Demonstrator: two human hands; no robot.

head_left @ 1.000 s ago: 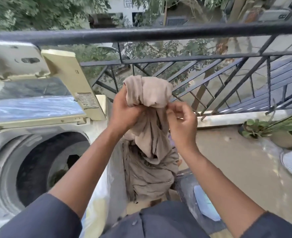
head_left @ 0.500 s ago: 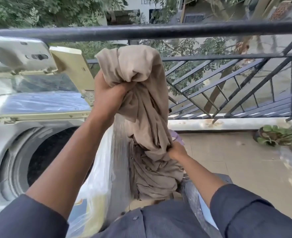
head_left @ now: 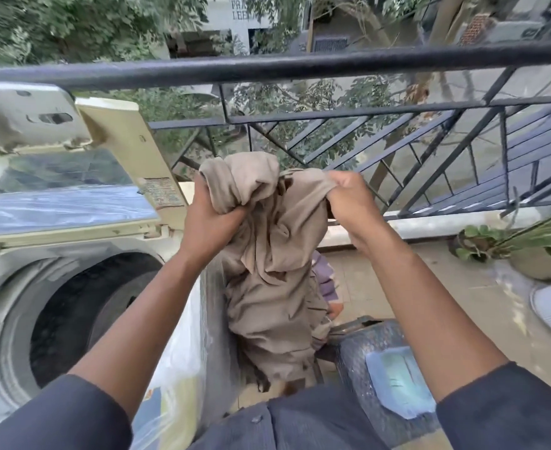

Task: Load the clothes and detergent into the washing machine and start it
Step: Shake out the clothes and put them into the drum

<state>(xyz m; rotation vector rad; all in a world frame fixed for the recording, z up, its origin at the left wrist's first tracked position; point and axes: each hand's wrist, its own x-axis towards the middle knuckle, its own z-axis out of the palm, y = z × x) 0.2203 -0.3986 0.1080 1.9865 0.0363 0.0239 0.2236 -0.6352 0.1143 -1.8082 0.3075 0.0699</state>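
Gripping beige garment (head_left: 277, 254): left hand (head_left: 212, 219) fingers clenched, right hand (head_left: 349, 203) pinching edge; garment's lower end hidden.

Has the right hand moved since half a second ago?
Yes. The right hand rose from low on the beige garment to its top edge, now level with the left hand, nearer the railing.

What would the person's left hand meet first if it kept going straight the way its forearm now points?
Probably the black metal balcony railing: the left hand, clutching the beige cloth garment, points up and away. Depth is unclear.
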